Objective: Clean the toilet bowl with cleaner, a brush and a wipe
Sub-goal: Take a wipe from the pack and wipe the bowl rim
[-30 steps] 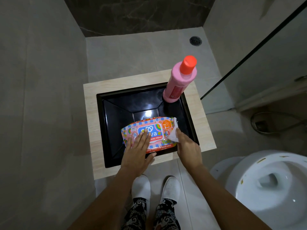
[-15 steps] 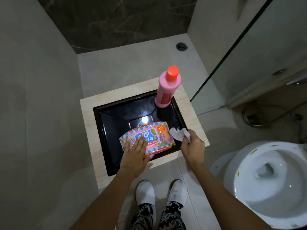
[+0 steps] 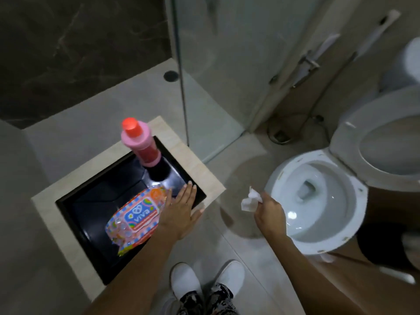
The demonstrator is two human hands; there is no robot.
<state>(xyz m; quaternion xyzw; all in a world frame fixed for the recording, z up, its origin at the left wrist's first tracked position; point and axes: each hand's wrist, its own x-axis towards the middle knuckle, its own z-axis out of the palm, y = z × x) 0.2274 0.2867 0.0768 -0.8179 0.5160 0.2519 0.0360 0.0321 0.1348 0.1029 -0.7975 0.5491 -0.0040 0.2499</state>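
In a tiled bathroom, the right hand (image 3: 270,212) is pinching a white wipe (image 3: 250,200) beside the open toilet bowl (image 3: 313,201). The left hand (image 3: 181,210) is lying flat, fingers straight, over a black tray (image 3: 95,201) holding the wipes pack (image 3: 136,218) and pink cleaner bottle (image 3: 142,142).

Counter (image 3: 200,171): pale wood-look top framing a black recessed tray (image 3: 95,201).
In the tray: pink bottle (image 3: 145,144) with orange cap upright at the far corner; wipes pack (image 3: 136,214) lying flat at the near side.
Floor (image 3: 245,251): pale tiles, carrying the counter and toilet bowl (image 3: 318,201).
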